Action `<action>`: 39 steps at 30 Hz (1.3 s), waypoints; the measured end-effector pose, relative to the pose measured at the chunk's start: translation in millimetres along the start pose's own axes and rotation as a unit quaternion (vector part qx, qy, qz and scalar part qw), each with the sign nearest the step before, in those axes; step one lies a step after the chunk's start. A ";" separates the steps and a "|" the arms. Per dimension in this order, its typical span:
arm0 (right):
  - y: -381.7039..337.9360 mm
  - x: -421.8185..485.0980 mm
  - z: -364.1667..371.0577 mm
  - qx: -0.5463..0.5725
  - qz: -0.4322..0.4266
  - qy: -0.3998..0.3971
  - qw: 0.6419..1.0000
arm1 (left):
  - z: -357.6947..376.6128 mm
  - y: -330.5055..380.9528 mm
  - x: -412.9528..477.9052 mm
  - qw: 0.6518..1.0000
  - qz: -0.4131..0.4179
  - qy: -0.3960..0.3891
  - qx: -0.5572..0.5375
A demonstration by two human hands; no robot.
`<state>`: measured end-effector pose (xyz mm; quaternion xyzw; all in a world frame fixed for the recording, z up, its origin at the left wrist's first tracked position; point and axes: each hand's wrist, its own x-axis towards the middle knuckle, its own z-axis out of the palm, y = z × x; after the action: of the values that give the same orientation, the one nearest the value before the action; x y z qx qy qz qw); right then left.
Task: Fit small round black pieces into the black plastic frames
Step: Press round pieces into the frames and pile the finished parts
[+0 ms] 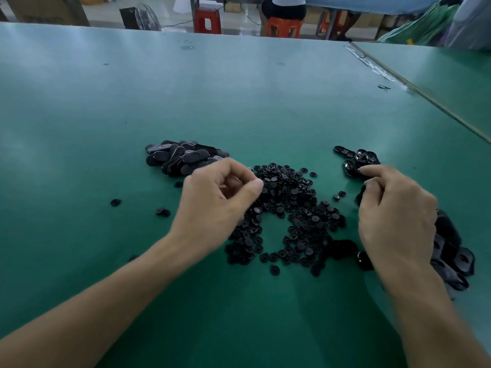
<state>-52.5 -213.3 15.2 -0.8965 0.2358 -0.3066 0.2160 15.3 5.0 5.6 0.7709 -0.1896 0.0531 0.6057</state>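
Four dark heaps on the green table [239, 102].
- Centre: loose heap of small round pieces [289, 213], a few strays off to its left.
- Far left: pile of oval frames [183, 158].
- Far right: small cluster of frames [357, 156].
- Near right: bigger stack of frames [451, 253], partly hidden by the right wrist.

Left hand [215, 205] hovers at the left edge of the round pieces. Its fingers are curled and the thumb is drawn against the forefinger like a pinch. No piece shows between them, so I cannot tell whether it holds one.

Right hand [396, 211] sits between the two right-side groups. The forefinger reaches out to the nearest frame of the far cluster, and the other fingers curl over something dark at the hand's left edge. There is motion blur there. I cannot tell if that is a frame in the grip or one lying beneath.

My read: this is the pick-up stage of one cycle, the left hand fetching a round piece and the right fetching a frame. No fitting is under way, and the hands are well apart.

The next move calls for:
- lifting one piece only, since the heap lies overlapped and it is easy to take two
- drawing a single frame clear of its neighbours and turning its hole side up
- bringing the hands together over bare table and pressing the piece squarely into the seat
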 end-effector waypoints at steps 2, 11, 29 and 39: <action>-2.9 0.3 0.1 0.020 -0.028 0.013 0.999 | 5.2 -2.3 -6.8 0.999 -0.021 -0.018 -0.033; -36.0 -22.4 16.6 0.409 -0.012 -0.170 0.897 | 5.0 -4.9 -12.7 0.992 -0.040 -0.071 -0.096; -42.0 -32.4 23.6 0.370 -0.040 -0.214 0.903 | 5.3 -6.9 -10.4 0.987 -0.007 -0.063 -0.144; -37.9 -32.6 20.7 0.278 -0.059 -0.180 0.942 | 7.5 -7.2 -8.9 0.987 0.007 -0.042 -0.155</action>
<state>-50.9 -160.0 5.8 -0.8532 0.0454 -0.2059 0.4770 8.6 1.2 -5.7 0.6679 -0.2258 -0.0050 0.7092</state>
